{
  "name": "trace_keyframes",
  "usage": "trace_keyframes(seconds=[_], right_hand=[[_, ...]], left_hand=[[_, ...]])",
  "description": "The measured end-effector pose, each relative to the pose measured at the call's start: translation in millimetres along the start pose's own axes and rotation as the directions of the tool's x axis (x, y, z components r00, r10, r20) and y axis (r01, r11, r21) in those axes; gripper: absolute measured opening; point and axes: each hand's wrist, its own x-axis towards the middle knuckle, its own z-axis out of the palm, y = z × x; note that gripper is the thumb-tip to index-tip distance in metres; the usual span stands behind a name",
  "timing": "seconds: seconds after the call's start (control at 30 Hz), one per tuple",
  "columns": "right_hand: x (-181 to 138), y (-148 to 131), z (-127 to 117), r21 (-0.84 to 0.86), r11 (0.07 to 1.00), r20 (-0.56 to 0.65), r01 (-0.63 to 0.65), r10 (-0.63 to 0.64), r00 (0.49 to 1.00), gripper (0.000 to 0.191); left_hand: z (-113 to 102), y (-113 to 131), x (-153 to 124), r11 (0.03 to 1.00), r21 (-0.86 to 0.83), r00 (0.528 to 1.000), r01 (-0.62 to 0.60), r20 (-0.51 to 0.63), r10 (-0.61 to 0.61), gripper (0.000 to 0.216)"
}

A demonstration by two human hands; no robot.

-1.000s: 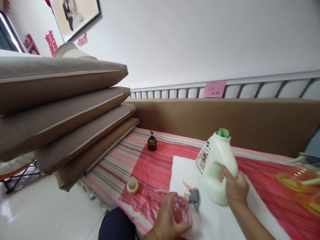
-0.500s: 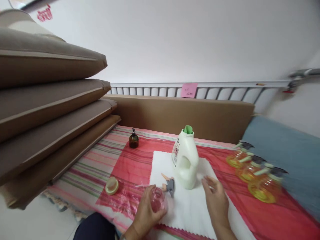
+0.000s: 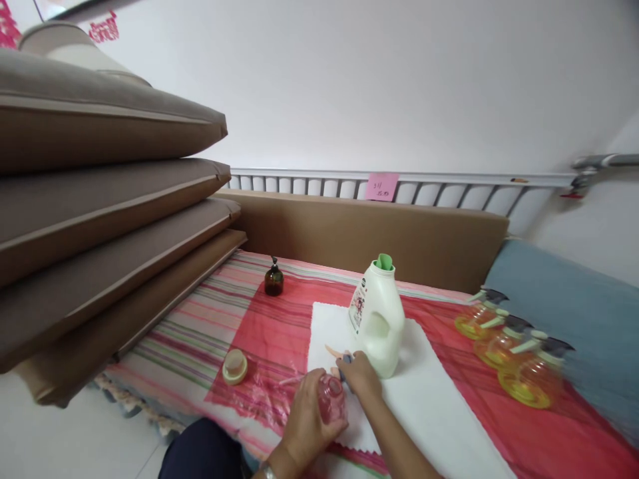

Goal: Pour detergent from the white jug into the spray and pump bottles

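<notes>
My left hand (image 3: 305, 416) is wrapped around a small see-through pink bottle (image 3: 332, 398) with an uncapped neck. Close by on its right, my right hand (image 3: 363, 376) has its fingers closed on a grey and peach pump head (image 3: 344, 359), which is partly hidden by the fingers. The pump head's peach spout points up and to the left, and a thin pale tube (image 3: 290, 381) shows left of the bottle. Just behind my right hand a large white detergent jug (image 3: 382, 313) with a green opening stands upright on a white cloth (image 3: 424, 399).
A round pale cap (image 3: 234, 367) lies left of my hands. Farther back stands a brown pump bottle (image 3: 273, 279). Several clear pump bottles (image 3: 529, 379) with yellow liquid line the right side. Stacked brown cushions (image 3: 114, 179) rise at the left; a long brown cushion (image 3: 359, 233) borders the back.
My right hand has moved left from beside the jug and closed on the pump head. My left hand still holds the pink bottle. The view has shifted slightly.
</notes>
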Motion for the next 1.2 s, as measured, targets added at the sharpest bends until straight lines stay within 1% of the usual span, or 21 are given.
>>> trace_keyframes(seconds=[0.1, 0.2, 0.3, 0.4, 0.5, 0.53, 0.6, 0.73, 0.8, 0.87, 0.93, 1.03, 1.13, 1.2], right_hand=[[-4.2, -1.7, -5.2, 0.071, 0.997, -0.025, 0.032, -0.03, 0.999, 0.021], [-20.5, -5.8, -21.3, 0.211, 0.966, -0.139, 0.15, -0.122, 0.983, 0.017], [-49.9, -12.9, -56.3, 0.337, 0.882, -0.301, 0.329, -0.23, 0.925, 0.022], [-82.3, -19.3, -105.0, 0.408, 0.791, -0.46, 0.456, -0.253, 0.851, 0.032], [-109.4, -23.7, -146.5, 0.488, 0.685, -0.53, 0.541, -0.26, 0.808, 0.035], [-116.8, -25.0, -155.6, 0.506, 0.654, -0.539, 0.562, -0.269, 0.798, 0.036], [-129.3, -27.9, -166.0, 0.516, 0.614, -0.542, 0.597, -0.305, 0.783, 0.036], [-143.5, -35.9, -168.2, 0.429, 0.643, -0.493, 0.634, -0.422, 0.761, 0.027], [-145.1, -40.7, -165.2, 0.371, 0.669, -0.456, 0.644, -0.473, 0.754, 0.023], [-143.2, -45.4, -158.1, 0.33, 0.681, -0.394, 0.654, -0.53, 0.751, 0.021], [-138.4, -49.5, -144.6, 0.281, 0.682, -0.304, 0.675, -0.604, 0.737, 0.019], [-129.3, -52.6, -115.5, 0.225, 0.663, -0.18, 0.714, -0.692, 0.699, 0.016], [-122.8, -51.1, -92.5, 0.228, 0.642, -0.108, 0.732, -0.73, 0.675, 0.018], [-120.8, -48.9, -87.7, 0.237, 0.63, -0.073, 0.739, -0.747, 0.66, 0.021]], left_hand=[[-1.1, 1.6, 0.2, 1.0, -0.009, 1.0, 0.013, -0.008, -0.013, 0.069], [-2.9, 2.5, 0.4, 1.0, -0.009, 1.0, 0.014, 0.007, -0.014, 0.067], [-3.9, 3.5, 1.3, 1.0, -0.012, 1.0, 0.001, 0.015, -0.001, 0.066], [-4.4, 7.5, 3.4, 1.0, -0.017, 1.0, -0.014, 0.007, 0.014, 0.063], [-5.7, 14.3, 6.0, 1.0, -0.004, 1.0, -0.029, -0.006, 0.029, 0.057], [-6.4, 16.4, 6.7, 0.999, 0.005, 0.999, -0.035, -0.008, 0.035, 0.055], [-7.5, 18.8, 7.7, 0.999, 0.025, 0.999, -0.046, -0.004, 0.046, 0.053], [-7.1, 15.8, 7.8, 0.997, 0.043, 0.998, -0.057, 0.02, 0.056, 0.056], [-5.6, 12.9, 7.4, 0.998, 0.041, 0.998, -0.053, 0.025, 0.052, 0.058], [-4.2, 11.5, 7.2, 0.998, 0.04, 0.999, -0.052, 0.017, 0.052, 0.058], [-3.4, 12.1, 7.3, 0.998, 0.033, 0.998, -0.056, 0.008, 0.056, 0.058], [-3.8, 14.4, 7.8, 0.998, 0.013, 0.998, -0.062, 0.008, 0.062, 0.059], [-4.6, 14.9, 8.0, 0.998, -0.016, 0.998, -0.062, 0.018, 0.062, 0.061], [-4.4, 13.9, 8.2, 0.998, -0.03, 0.998, -0.057, 0.016, 0.057, 0.062]])
